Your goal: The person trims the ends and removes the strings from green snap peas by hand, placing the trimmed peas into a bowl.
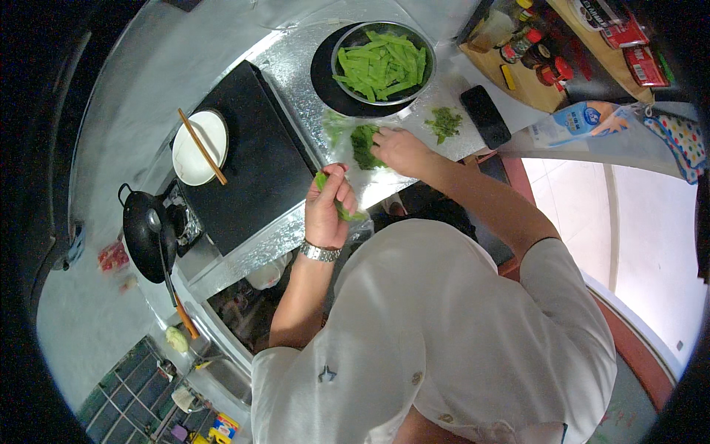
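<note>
My left hand (328,213), with a metal-band watch at the wrist, is closed around some green vegetable pieces (349,213) near the counter's front edge. On the foil-like counter, my right hand (402,152) touches a pile of dark green leafy herbs (364,147) with its fingertips; whether it grips any cannot be told. A smaller heap of greens (444,123) lies to the right of it. Behind them stands a metal bowl (432,66) full of cut flat green pods (383,64). Pale green scraps (334,125) lie left of the herbs, partly in what looks like clear plastic.
A black phone (485,116) lies on the right, below a shelf with seasoning bottles (521,45). On the left are a black cooktop panel (249,166), a white bowl (191,161) with chopsticks (202,147) across it, a black wok (138,233) with a ladle, and a sink (230,377).
</note>
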Motion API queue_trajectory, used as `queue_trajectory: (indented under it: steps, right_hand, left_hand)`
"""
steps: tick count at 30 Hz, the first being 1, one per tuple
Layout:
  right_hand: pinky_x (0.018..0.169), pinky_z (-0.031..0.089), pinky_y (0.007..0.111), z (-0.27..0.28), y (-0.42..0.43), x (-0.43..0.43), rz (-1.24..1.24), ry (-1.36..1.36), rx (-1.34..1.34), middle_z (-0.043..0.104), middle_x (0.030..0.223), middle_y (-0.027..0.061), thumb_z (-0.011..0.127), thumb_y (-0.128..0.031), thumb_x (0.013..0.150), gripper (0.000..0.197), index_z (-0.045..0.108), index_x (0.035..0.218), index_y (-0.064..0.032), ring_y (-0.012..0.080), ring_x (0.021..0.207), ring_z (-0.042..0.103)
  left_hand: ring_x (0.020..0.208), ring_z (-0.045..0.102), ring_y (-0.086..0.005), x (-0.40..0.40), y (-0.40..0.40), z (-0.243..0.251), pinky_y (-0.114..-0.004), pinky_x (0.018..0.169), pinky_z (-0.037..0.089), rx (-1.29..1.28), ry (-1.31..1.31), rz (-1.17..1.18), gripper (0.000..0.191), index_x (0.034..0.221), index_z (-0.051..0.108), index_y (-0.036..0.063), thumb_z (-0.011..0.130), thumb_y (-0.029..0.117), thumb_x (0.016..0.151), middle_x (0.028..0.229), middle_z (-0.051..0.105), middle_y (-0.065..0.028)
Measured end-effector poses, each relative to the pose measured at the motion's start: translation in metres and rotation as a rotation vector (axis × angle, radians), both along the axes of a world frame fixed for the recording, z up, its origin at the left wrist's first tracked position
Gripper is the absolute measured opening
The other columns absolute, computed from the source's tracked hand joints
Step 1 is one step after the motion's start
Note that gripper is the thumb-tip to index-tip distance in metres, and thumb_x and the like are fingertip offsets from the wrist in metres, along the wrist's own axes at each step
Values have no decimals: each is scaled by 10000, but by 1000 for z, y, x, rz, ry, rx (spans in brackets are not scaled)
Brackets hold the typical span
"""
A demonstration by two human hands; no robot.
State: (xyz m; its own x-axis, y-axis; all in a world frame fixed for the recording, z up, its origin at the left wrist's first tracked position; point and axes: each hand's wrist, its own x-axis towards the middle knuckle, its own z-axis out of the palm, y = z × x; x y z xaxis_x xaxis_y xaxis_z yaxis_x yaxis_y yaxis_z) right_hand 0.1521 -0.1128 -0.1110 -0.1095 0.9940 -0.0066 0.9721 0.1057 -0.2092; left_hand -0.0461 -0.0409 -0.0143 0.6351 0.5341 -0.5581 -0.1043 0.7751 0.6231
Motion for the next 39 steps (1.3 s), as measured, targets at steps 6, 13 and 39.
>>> queue_trajectory:
  steps: [6,13,39]
  right_hand:
    - [779,513,380,-2,-5,5,-51,-40,23,612,916,67,606,-141,753,126,643,835,-54,260,983,577]
    - [634,460,384,73,-19,-6,-410,660,94,600,740,147,621,-165,869,172,602,844,4,284,688,597]
    - [611,485,377,120,-12,4,-118,464,136,598,701,147,628,-135,826,134,585,854,-11,294,647,614]
  left_hand:
    - [520,405,-74,-8,1,1,-227,456,330,9,-7,42,136,991,565,100,589,229,956,618,408,54]
    - [569,472,-49,7,-1,12,-208,475,363,399,239,-19,191,1091,642,63,609,176,941,762,561,25]
    - [700,643,-209,41,18,6,-294,640,486,1402,266,-298,118,892,657,-1,695,100,845,847,680,-112]
